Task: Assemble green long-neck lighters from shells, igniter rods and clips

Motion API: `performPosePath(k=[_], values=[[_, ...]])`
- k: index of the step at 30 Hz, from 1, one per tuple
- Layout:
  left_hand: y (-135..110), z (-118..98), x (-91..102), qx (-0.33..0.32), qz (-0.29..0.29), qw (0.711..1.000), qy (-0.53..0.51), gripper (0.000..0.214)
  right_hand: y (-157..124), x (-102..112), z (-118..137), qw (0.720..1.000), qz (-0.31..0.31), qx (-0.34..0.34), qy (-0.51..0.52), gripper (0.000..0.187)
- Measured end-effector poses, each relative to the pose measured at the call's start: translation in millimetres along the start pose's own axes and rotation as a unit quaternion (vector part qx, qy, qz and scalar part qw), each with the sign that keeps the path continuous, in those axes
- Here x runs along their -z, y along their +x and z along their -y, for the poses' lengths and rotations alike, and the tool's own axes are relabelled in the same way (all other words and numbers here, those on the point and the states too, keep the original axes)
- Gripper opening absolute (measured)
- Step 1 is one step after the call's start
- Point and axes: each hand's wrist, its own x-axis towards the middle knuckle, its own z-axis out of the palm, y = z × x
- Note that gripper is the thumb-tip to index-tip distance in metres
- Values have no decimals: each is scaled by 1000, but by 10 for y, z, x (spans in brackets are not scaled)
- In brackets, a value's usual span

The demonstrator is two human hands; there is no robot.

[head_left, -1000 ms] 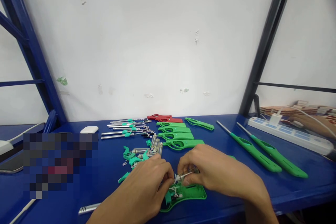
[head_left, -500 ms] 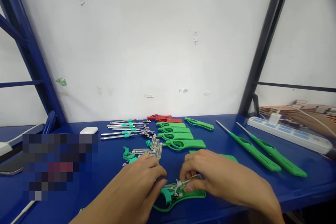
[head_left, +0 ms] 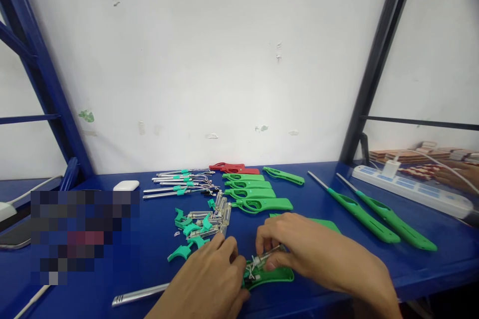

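My right hand (head_left: 299, 249) pinches a small clear fuel tank (head_left: 266, 256) with a white valve, over a green lighter half-shell (head_left: 279, 276) that lies open side up near the front edge. My left hand (head_left: 209, 281) is closed over the front part of this half-shell, hiding its trigger end. Out from under that hand, a silver metal tube (head_left: 140, 294) points left. Thin white wires and a small black part show inside the shell between my hands. Beyond my left hand lie loose teal triggers (head_left: 180, 252) and several clear fuel tanks (head_left: 226, 214).
Several metal lighter tubes (head_left: 160, 191) with wires lie at the back left. Green half-shells (head_left: 271, 204) and a red one (head_left: 232, 168) line the middle. Two lighters with tubes fitted (head_left: 361, 217) lie right, near a power strip (head_left: 419, 190). Another person's hand is at far right.
My left hand has moved right and down onto the shell's front part, covering the teal trigger seen there before. The silver tube and more loose triggers now show. My right hand stays almost still.
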Motion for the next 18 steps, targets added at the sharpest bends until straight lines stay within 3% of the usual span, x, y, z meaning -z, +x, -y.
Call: performPosePath(k=[11,18], values=[[-38,-4,-80,6,-18,1000,-9,24,63,-100,-57,1000,-9,26,2,22],[-52,-38,32,42,22,998,-35,27,68,-108,-43,999,-5,33,-4,18]])
